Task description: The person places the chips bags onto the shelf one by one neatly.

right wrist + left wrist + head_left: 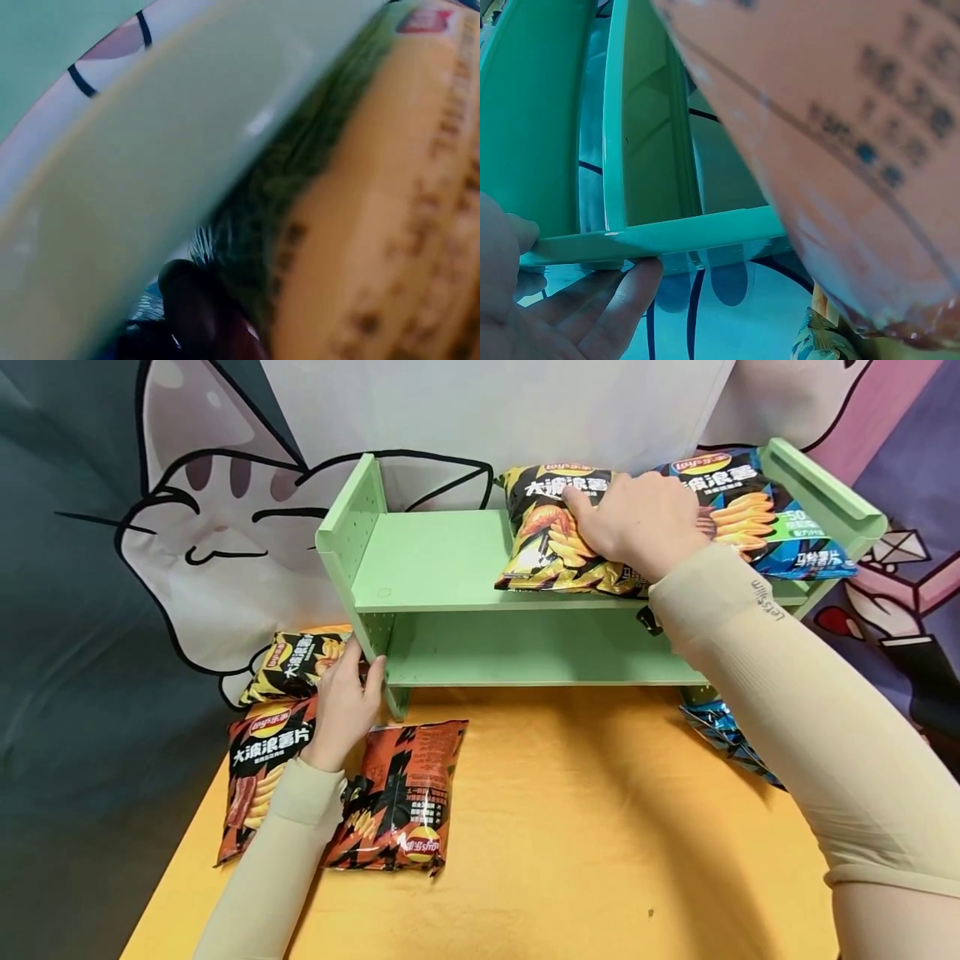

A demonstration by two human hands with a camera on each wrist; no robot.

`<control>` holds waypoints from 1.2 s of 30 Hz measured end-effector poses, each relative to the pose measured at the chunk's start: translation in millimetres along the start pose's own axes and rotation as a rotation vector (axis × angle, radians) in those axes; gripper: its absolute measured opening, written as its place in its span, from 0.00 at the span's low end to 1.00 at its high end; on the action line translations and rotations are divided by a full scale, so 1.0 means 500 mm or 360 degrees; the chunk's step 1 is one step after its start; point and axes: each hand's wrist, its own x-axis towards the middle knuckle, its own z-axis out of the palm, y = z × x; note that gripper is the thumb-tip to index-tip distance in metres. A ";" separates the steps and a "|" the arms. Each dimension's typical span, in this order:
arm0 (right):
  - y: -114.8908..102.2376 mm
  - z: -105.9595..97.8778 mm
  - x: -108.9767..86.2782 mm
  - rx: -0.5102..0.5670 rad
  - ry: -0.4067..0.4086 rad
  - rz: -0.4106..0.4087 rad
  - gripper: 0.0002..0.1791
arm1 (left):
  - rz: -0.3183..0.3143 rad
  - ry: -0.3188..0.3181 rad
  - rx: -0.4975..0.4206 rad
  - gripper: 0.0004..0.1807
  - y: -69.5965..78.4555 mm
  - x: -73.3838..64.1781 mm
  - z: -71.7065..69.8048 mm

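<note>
My right hand point(645, 522) grips a black and yellow bag of potato chips point(547, 531) on the upper board of a light green two-tier shelf point(427, 560). The thumb lies across the bag's front; the other fingers are largely hidden behind the hand. To its right, a black and blue chip bag point(750, 514) leans at the shelf's right end. My left hand point(345, 710) holds the lower front of the shelf's left side panel. In the left wrist view, its fingers point(634, 300) lie against one side of the green panel edge, with the thumb on the other.
Left of the shelf lie a black and yellow chip bag point(292, 664) and a red and black one point(258, 760). Another red bag point(420, 793) lies on the orange tabletop point(540, 860) in front. A blue bag point(727, 739) sits partly behind the right sleeve.
</note>
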 end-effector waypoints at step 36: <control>0.211 0.226 -0.211 0.1235 0.1823 -0.0749 0.18 | -0.0014 0.0022 0.0010 0.21 -0.006 -0.008 -0.018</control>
